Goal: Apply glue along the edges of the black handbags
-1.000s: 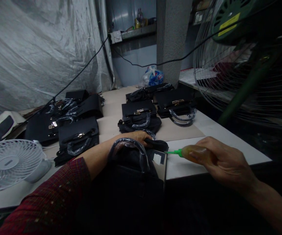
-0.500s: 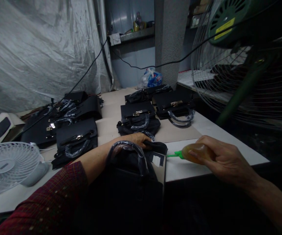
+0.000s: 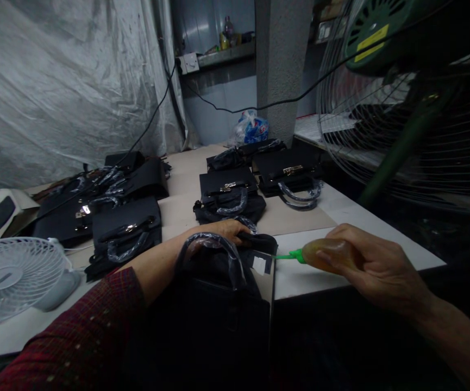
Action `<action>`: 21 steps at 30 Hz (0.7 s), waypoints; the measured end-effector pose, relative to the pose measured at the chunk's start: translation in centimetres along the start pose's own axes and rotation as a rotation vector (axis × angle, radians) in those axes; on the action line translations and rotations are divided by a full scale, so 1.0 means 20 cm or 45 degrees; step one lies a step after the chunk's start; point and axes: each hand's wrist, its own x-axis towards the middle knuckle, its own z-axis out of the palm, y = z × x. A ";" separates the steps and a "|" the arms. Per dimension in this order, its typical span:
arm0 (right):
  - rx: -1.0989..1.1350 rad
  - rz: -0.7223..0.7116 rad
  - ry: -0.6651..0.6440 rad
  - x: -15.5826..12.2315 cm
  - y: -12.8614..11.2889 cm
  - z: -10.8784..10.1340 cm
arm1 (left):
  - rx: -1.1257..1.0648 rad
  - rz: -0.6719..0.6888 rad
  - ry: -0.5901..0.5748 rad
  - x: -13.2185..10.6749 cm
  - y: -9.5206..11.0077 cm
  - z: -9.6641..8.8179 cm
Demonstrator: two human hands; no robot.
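A black handbag [image 3: 202, 315] lies closest to me, its looped handle [image 3: 208, 239] wrapped in clear film. My left hand [image 3: 231, 231] reaches over behind that handle, its fingers bent down on the bag's black edge, fingertips partly hidden. My right hand [image 3: 365, 260] is closed round a squeeze bottle [image 3: 328, 255] of amber liquid, held on its side. The bottle's thin green nozzle [image 3: 289, 255] points left, its tip at the bag's right edge. Beside the tip, a small white patch [image 3: 259, 265] shows on the bag's beige panel.
Several more black handbags [image 3: 229, 190] with wrapped handles lie across the table [image 3: 181, 190]. A small white fan [image 3: 10, 277] stands at the left, and a large green fan [image 3: 401, 125] at the right. A black cable [image 3: 283, 101] hangs across the view.
The view has shifted very slightly. Both hands, the bottle and the handbag keep nearly the same places, with the nozzle tip still at the bag's edge.
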 end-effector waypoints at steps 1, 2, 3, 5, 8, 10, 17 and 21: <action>0.032 -0.004 -0.013 -0.01 0.00 0.01 | 0.001 -0.001 -0.004 0.00 0.00 0.00; 0.067 -0.006 -0.032 -0.02 -0.01 0.01 | 0.000 -0.001 -0.008 0.00 0.00 0.00; 0.103 -0.008 -0.056 -0.03 -0.01 0.01 | -0.002 0.001 -0.011 0.00 0.00 0.00; 0.170 -0.022 -0.116 -0.04 -0.02 0.01 | -0.001 0.004 -0.012 0.00 0.01 -0.01; 0.198 -0.073 -0.117 -0.04 -0.04 0.00 | 0.006 -0.009 -0.002 0.00 0.02 -0.01; 0.164 -0.088 -0.053 -0.04 -0.04 0.00 | 0.007 -0.020 0.003 0.00 0.03 0.00; 0.177 -0.072 -0.052 -0.07 -0.02 0.02 | 0.012 -0.032 0.011 -0.01 0.03 0.00; 0.132 -0.061 -0.019 -0.08 0.00 0.03 | 0.016 -0.028 0.011 -0.01 0.04 0.00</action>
